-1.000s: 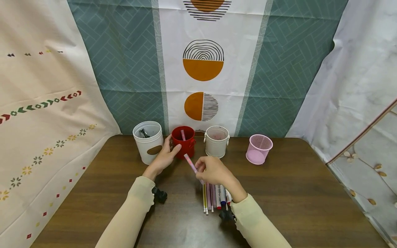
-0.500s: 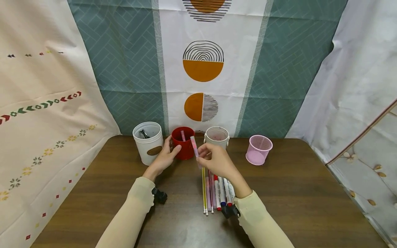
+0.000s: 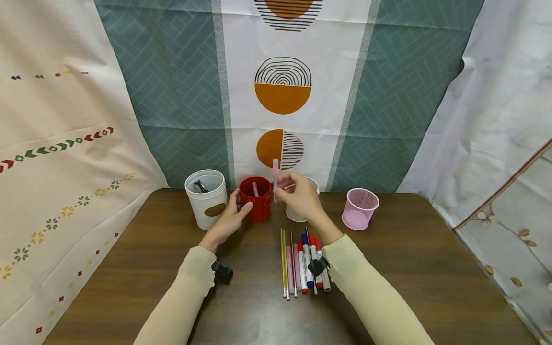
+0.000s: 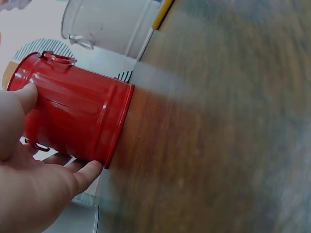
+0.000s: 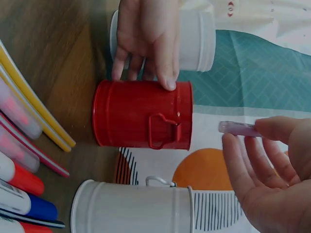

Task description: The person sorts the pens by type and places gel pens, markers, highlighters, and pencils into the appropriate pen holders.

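The right hand (image 3: pixel 302 195) has risen from over the row of pens (image 3: pixel 304 274) to just beside the rim of the red bucket (image 3: pixel 261 210). Its thumb and fingertips pinch a pink pen (image 3: pixel 275 175) (nearly upright, most of its length above them). The left hand (image 3: pixel 229 219) grips the bucket, thumb and fingers against its side.

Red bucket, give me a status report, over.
Left grip on red bucket. Right grip pinches pink pen, upright, outside bucket. Another pink pen inside; nothing seen blocking.
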`<move>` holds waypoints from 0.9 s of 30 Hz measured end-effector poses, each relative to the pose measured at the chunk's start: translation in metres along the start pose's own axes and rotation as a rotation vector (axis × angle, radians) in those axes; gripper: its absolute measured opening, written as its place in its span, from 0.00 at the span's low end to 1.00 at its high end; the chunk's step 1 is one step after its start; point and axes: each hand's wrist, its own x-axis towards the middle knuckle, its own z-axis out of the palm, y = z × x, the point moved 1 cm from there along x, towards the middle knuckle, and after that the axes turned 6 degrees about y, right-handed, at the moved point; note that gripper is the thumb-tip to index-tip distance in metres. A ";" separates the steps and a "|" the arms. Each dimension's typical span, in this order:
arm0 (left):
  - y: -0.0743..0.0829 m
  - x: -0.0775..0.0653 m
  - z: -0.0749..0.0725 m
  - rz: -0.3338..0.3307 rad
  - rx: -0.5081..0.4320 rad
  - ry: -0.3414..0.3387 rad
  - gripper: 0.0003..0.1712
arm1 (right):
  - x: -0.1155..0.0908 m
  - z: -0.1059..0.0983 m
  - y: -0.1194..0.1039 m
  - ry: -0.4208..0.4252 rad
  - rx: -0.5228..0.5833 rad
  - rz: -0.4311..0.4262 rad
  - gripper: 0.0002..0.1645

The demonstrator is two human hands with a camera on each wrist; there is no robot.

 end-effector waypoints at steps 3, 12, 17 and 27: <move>-0.001 0.000 0.000 0.009 0.004 0.014 0.46 | 0.012 0.002 0.000 0.019 0.027 0.034 0.13; 0.000 0.000 0.002 0.008 0.006 0.011 0.47 | 0.043 0.020 -0.001 0.016 0.029 0.082 0.11; 0.000 0.000 0.002 0.013 -0.013 0.011 0.46 | 0.053 0.032 0.001 0.015 -0.002 0.065 0.10; -0.001 0.001 0.002 0.035 -0.004 0.016 0.46 | 0.055 0.048 0.014 -0.047 -0.007 0.116 0.13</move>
